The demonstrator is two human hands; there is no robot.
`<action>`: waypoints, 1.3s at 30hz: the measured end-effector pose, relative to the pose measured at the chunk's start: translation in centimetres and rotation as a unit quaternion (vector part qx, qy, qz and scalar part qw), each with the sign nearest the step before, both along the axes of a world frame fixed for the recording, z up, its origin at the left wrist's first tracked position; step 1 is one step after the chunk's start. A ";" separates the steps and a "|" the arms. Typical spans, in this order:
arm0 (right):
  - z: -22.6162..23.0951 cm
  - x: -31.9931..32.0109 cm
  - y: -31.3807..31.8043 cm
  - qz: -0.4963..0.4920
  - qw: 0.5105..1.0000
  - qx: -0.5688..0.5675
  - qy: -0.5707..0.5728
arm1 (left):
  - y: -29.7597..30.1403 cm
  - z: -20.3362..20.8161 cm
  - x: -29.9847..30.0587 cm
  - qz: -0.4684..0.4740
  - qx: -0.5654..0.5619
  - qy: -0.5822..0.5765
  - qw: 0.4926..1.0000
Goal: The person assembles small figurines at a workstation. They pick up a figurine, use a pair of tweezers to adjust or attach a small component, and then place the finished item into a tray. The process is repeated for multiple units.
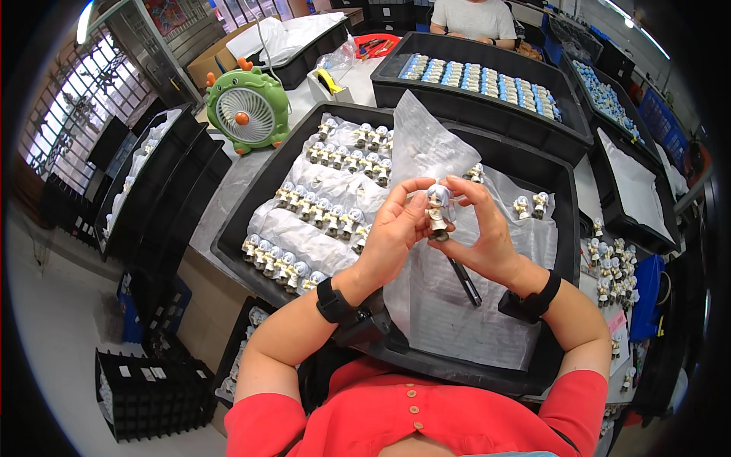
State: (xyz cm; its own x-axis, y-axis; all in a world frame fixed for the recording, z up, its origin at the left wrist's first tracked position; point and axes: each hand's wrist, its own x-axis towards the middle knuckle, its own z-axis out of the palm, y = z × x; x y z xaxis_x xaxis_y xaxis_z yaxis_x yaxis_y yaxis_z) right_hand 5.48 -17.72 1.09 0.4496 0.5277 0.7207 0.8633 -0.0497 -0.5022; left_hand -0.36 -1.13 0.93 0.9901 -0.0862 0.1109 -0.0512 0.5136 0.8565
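Both my hands hold a small figurine (437,212) with pale hair and a white outfit upright over the big black tray (560,251). My left hand (397,232) pinches it from the left, fingers closed around its side. Curved about its other side, my right hand (491,236) has the index finger by the head and the thumb by the base. Beneath them lies a translucent plastic sheet (487,327), with a slim dark pen-like tool (464,283) on it. Rows of similar figurines (308,207) stand on white wrapping to the left, and two figurines (531,206) stand at the right.
A green animal-shaped fan (247,109) stands beyond the tray's left corner. Farther back is a black tray (480,122) of blue-and-white pieces, with a person (474,19) behind it. More figurines (613,270) crowd the table at right. Stacked black crates (156,392) sit at lower left.
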 end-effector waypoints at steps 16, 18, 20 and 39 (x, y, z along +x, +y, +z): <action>0.2 -0.2 0.0 0.012 1.000 0.015 0.002 | -0.3 -0.4 0.1 0.052 0.027 0.003 0.998; 0.3 -0.2 0.0 0.009 1.000 0.010 -0.006 | -0.2 -0.4 0.1 0.040 0.046 -0.001 0.998; 0.4 -0.2 0.0 0.002 1.000 0.003 -0.021 | -0.5 0.4 -0.2 0.027 0.075 -0.007 0.997; 0.1 -0.2 0.4 0.014 0.998 -0.018 -0.063 | -0.7 0.6 -0.5 0.009 0.101 -0.011 0.995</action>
